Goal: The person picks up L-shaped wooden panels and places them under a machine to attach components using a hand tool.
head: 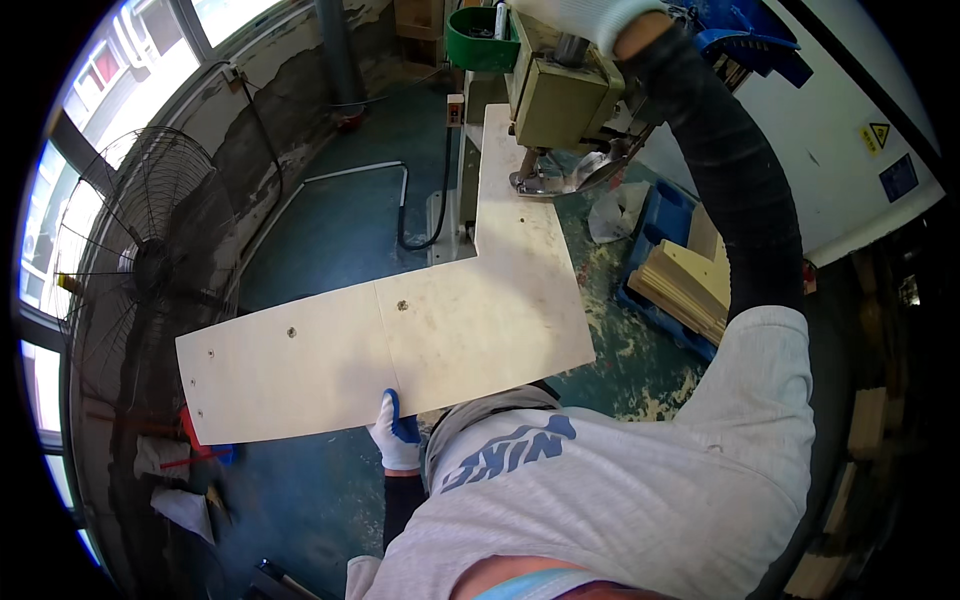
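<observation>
In a blue-and-white work glove, my left hand (396, 435) grips the near edge of an L-shaped plywood panel (480, 322), thumb on top. Several small metal inserts or holes dot the panel, and a thin seam or line crosses it. Its narrower arm reaches under the head of a pale green press machine (564, 105). A shiny metal feed chute (600, 166) curves down to the punch tip (527, 176), just over the panel. My right hand (577, 16), gloved too, is up at the machine's top. The frame edge cuts it off, so its fingers are hidden.
A green bin (480, 46) with small parts is fixed beside the machine head. To the right, a blue crate (660, 217) holds stacked wooden pieces (679, 289). A large wire-caged fan (154, 262) stands at the left by the windows. A cable (446, 187) runs down to the floor.
</observation>
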A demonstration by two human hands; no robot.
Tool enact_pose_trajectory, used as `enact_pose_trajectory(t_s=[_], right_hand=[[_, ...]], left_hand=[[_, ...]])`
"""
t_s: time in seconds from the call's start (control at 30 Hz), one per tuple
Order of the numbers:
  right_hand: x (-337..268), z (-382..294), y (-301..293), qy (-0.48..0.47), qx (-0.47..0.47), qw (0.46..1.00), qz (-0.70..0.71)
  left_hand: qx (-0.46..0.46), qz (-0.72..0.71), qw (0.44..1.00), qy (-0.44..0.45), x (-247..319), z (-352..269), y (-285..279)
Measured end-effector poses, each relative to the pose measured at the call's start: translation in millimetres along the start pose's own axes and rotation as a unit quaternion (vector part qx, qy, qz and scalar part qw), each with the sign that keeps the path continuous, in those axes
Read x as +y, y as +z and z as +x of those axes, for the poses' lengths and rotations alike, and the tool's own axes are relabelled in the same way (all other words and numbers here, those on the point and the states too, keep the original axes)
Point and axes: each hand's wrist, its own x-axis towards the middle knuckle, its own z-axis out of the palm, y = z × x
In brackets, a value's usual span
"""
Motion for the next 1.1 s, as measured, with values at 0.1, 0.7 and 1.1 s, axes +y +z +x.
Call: enact_pose_trajectory(t_s=[0.1, 0.7, 1.1], right_hand=[[0.5, 8.3, 20.1, 0.194, -0.144, 0.902, -0.358], [-100.7, -163.2, 27.4, 0.170, 0.204, 0.960, 0.090], [-223.2, -380.2, 96.1, 0.728, 0.143, 0.480, 0.469]], left_hand=[[-0.001, 0.074, 0.993, 0.090, 9.8, -12.1, 30.2], [0.040, 0.044, 0.998, 0.029, -10.5, -6.0, -18.5], [0.110, 0.038, 0.991, 0.060, -20.6, -19.3, 32.8]])
